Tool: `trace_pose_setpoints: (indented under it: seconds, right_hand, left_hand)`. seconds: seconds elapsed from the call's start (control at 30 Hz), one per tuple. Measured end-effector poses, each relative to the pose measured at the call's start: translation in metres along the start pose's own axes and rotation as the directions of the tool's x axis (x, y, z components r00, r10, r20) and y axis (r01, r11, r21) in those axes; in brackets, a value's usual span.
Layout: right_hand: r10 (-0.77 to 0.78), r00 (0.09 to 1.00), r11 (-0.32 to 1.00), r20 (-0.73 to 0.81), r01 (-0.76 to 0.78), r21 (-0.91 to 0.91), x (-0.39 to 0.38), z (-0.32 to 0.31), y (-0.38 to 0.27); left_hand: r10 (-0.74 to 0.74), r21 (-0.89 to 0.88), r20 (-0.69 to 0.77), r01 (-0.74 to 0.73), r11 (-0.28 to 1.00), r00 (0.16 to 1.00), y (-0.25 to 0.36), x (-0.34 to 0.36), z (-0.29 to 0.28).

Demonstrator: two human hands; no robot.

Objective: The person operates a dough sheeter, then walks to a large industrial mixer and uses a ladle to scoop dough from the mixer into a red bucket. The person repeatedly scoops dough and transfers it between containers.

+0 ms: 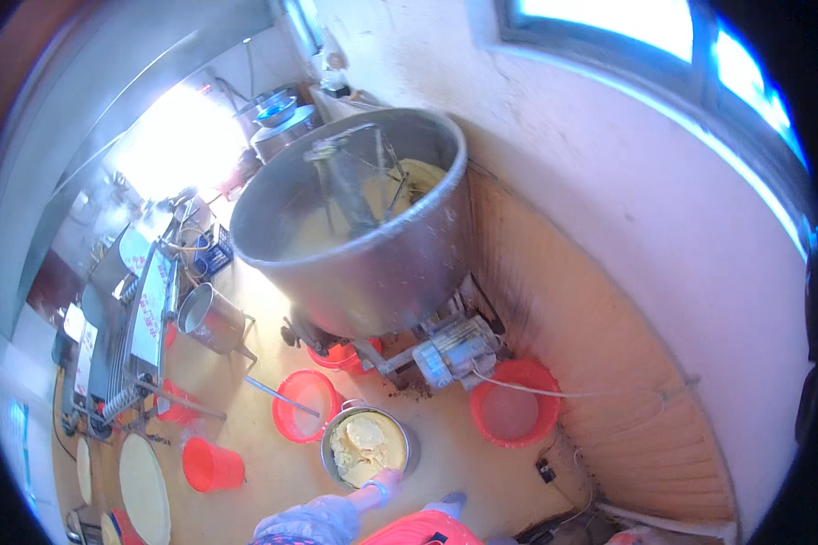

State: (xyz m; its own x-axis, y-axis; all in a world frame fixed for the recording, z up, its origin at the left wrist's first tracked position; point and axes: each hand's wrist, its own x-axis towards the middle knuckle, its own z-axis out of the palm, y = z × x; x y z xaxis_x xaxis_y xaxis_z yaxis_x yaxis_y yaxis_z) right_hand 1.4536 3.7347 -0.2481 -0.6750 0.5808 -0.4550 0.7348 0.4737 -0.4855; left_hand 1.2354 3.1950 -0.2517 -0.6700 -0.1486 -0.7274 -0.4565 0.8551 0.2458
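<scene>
On the floor in front of me stands a round metal pot [412, 447] with a pale yellow, dough-like mass [354, 450] in it. A handle loop shows at its far rim. My left hand [388, 478], in a grey-blue sleeve, is at the pot's near rim, its fingers closed on the edge. Any near handle is hidden under the hand. My right hand does not show; a small pinkish shape at the lower edge, right of my red apron [418, 529], is too cut off to make out.
A big tilted metal mixer bowl [364, 282] with a motor [459, 350] stands beyond the pot. Around it are a red basin [515, 427], a red bucket with a stick [307, 422] and another red bucket [214, 465]. A cable runs to the right wall. Machines line the left.
</scene>
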Motion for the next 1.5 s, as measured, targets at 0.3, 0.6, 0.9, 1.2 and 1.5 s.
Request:
trace_pose_setpoints:
  seconds: [0.3,0.6,0.9,1.2,1.5]
  right_hand:
    - [-0.222,0.975,0.974,0.0,0.222,-0.052,-0.012,-0.043,-0.107]
    - [-0.255,0.964,0.966,0.072,0.257,-0.026,0.076,-0.009,-0.112]
    - [-0.244,0.929,0.962,0.276,0.269,-0.052,0.181,0.031,-0.128]
    - [-0.152,0.941,0.969,0.304,0.202,-0.142,0.213,0.069,-0.107]
    - [-0.195,0.916,0.951,0.35,0.265,-0.162,0.309,0.166,-0.095]
  left_hand:
    - [0.126,0.365,0.23,-0.205,0.908,0.965,-0.153,-0.029,0.063]
    - [0.2,0.375,0.15,-0.243,0.895,0.968,-0.155,0.007,0.139]
    - [-0.287,-0.609,-0.094,0.173,0.774,0.953,-0.055,-0.011,0.134]
    - [-0.071,-0.684,-0.039,0.025,0.729,0.997,0.066,0.048,0.147]
    - [0.233,-0.538,-0.14,-0.272,0.798,0.962,0.105,0.123,0.223]
